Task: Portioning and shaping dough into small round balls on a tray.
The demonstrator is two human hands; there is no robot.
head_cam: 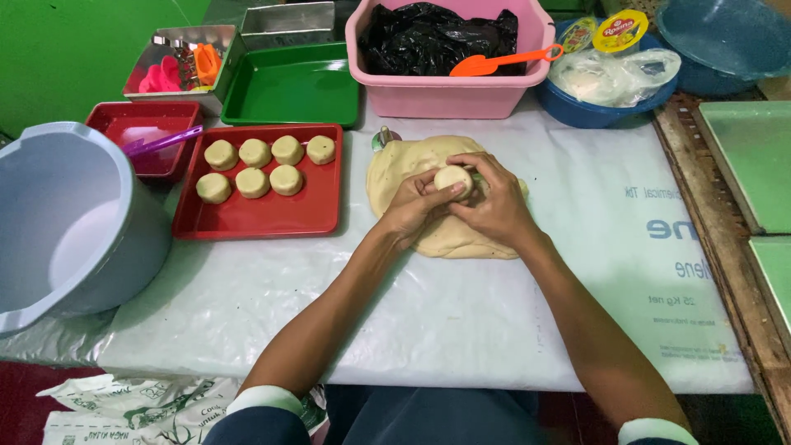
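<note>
Both hands meet over a flat sheet of pale dough on the plastic-covered table. My left hand and my right hand together pinch a small round dough piece, held just above the sheet. To the left, a red tray carries several round dough pieces in two rows. A small metal cutter stands at the sheet's far-left edge.
A grey bucket stands at the left edge. Behind are a smaller red tray with a purple tool, a green tray, a metal tin with moulds, a pink tub with an orange scoop, and a blue bowl.
</note>
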